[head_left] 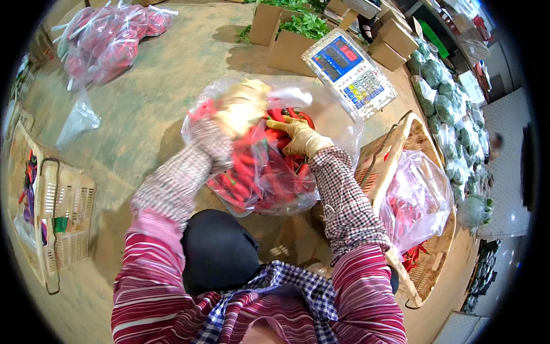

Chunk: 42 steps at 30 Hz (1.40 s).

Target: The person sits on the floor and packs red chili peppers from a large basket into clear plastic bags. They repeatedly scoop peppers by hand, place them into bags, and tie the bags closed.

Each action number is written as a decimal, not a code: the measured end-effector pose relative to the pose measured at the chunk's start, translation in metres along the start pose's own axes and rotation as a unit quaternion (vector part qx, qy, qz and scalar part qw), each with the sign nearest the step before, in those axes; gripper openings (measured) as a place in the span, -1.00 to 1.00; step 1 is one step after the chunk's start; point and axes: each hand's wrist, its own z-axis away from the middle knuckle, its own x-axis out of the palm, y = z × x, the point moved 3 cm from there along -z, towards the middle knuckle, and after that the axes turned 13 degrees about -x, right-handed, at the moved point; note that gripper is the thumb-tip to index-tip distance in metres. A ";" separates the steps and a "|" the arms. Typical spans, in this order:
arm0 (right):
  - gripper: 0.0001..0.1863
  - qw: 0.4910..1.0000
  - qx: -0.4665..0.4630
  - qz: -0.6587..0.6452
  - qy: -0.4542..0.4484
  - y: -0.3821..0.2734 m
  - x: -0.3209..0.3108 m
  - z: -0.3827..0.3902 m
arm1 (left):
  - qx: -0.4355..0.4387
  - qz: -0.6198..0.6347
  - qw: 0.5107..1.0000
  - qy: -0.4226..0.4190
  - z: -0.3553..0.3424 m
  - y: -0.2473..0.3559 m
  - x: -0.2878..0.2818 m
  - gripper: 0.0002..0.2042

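A clear plastic bag (pixel 255 172) full of long red peppers (pixel 238 180) lies in front of me, above my knee. My left hand (pixel 240 109), in a pale yellow glove, is smeared by motion over the bag's upper left, so its fingers cannot be made out. My right hand (pixel 301 137), gloved alike, rests on exposed peppers at the bag's mouth, fingers apart and slightly bent. Just beyond the bag stands a digital scale (pixel 366 92) with a keypad.
A crate (pixel 424 286) holding bagged peppers is at my right, another crate (pixel 69 209) at my left. Pink-filled bags (pixel 114 40) lie upper left. Cardboard boxes (pixel 292 54) hold greens at the back, near another person's foot (pixel 366 31). Bagged greens (pixel 444 109) line the right side.
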 end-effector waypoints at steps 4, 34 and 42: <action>-0.15 0.978 0.009 -0.174 -0.112 0.026 -0.015 -0.003 | -0.143 0.459 0.875 -0.064 0.019 0.021 -0.092 -0.80; -0.63 0.934 -0.220 -0.072 0.273 -0.119 -0.099 0.084 | -0.192 0.408 0.892 -0.032 0.037 0.084 -0.124 -0.58; -0.72 0.813 -0.238 -0.267 0.460 -0.145 -0.193 0.141 | -0.184 0.297 0.937 -0.018 0.035 0.095 -0.124 -0.56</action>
